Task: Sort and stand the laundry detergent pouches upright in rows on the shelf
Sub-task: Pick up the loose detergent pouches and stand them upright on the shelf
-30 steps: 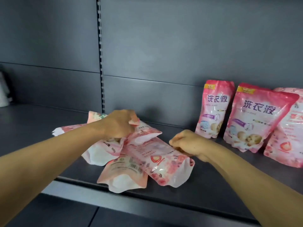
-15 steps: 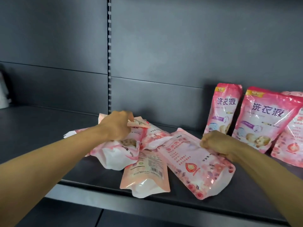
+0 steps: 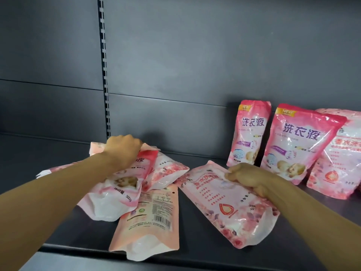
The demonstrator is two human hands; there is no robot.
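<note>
Sorting detergent pouches on a dark shelf (image 3: 195,239).
Right hand (image 3: 248,178) has its fingers clamped on a flat-lying floral pouch (image 3: 224,204); left hand (image 3: 123,149) grips a pink pouch (image 3: 121,184) atop the heap. Three pouches (image 3: 298,141) stand upright against the back panel at right.

The pale pouch (image 3: 340,153) at the far right was cut off by the picture's edge. The left hand (image 3: 122,149) hid its own fingertips and part of a pouch (image 3: 115,184). The small print on the barcode pouch (image 3: 152,216) was too tiny to read.
</note>
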